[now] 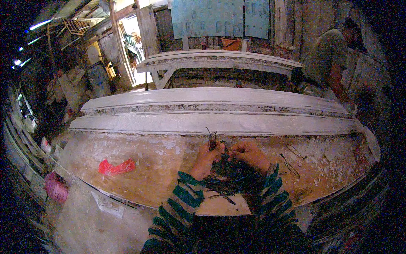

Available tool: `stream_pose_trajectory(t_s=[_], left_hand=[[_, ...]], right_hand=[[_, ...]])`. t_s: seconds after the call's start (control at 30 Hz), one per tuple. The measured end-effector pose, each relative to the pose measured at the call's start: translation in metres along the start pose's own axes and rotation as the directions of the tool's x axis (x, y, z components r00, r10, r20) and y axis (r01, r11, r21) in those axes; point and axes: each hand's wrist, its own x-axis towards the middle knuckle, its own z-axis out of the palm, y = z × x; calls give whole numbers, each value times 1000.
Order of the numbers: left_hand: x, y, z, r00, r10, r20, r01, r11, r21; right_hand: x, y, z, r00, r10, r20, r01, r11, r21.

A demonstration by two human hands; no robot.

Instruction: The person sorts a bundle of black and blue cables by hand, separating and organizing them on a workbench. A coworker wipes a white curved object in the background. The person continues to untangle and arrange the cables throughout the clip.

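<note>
My left hand (206, 160) and my right hand (250, 156) meet over the near middle of a worn wooden table (160, 169). A tangled bundle of dark, thin strands (230, 171) hangs between them, its exact material too dim to tell. My left fingers are closed round part of it, and a small loop sticks up above that hand. The right fingers pinch the strands close beside the left ones. Lower strands spread between my striped sleeves. On the tabletop to the right lie loose thin dark loops (290, 166).
A red scrap (116, 167) lies on the table's left part. Long white moulded pieces (211, 123) run across its far side. Behind stands another bench (220, 59) bearing similar pieces. A person (327, 55) bends at the far right. A pink bag-like thing (56, 187) is at left.
</note>
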Motion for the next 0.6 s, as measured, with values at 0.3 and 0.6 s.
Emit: stream_pose_trajectory(t_s=[0.3, 0.6], left_hand=[[-2, 0, 1, 1000, -13, -15, 13, 999, 39], [-2, 1, 3, 993, -20, -119, 23, 999, 24]], right_hand=[[0, -3, 7, 992, 10, -122, -8, 1000, 11], [-5, -14, 9, 996, -79, -28, 81, 995, 59]])
